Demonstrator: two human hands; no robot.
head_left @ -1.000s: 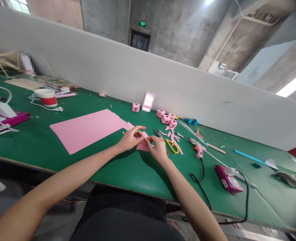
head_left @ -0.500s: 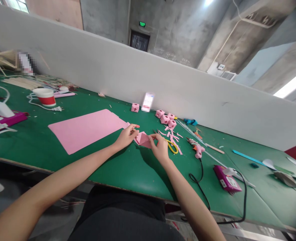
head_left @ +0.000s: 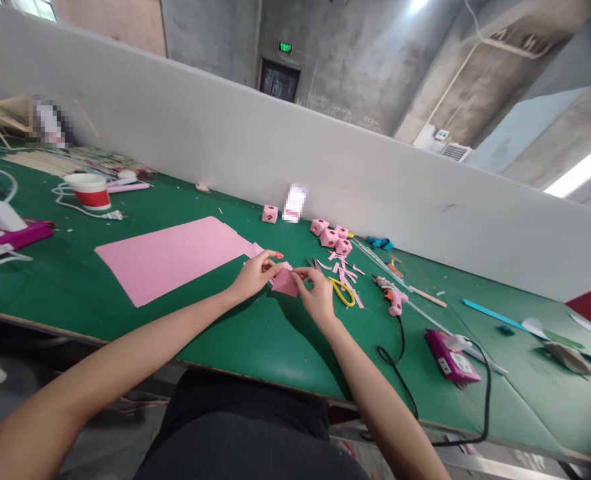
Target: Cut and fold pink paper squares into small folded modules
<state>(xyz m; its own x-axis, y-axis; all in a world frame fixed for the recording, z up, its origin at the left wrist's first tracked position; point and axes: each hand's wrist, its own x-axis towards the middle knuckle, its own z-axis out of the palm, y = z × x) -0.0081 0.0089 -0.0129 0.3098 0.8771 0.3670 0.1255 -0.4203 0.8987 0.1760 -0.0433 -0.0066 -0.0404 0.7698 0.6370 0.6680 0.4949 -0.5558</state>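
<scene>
Between my hands is a small folded piece of pink paper (head_left: 285,283), held just above the green table. My left hand (head_left: 255,275) grips its left side, fingers partly hiding it. With thumb and forefinger, my right hand (head_left: 316,292) pinches its upper right edge. Yellow-handled scissors (head_left: 343,293) lie beside my right hand, their blades partly covered by it. A large pink sheet (head_left: 175,261) lies flat to the left of my left hand. Beyond my right hand are cut pink paper strips (head_left: 344,270).
Several pink paper boxes (head_left: 329,237) with cut-out holes sit near the white partition (head_left: 215,140); another pink box (head_left: 270,214) stands by a propped phone (head_left: 294,203). To the right lie a pink glue gun (head_left: 396,300) and a magenta power strip (head_left: 453,358). A paper cup (head_left: 89,193) stands left.
My right hand has shifted slightly left along the paper's edge, and my left fingers have moved in over it. The folded paper has turned, showing a flatter face toward me.
</scene>
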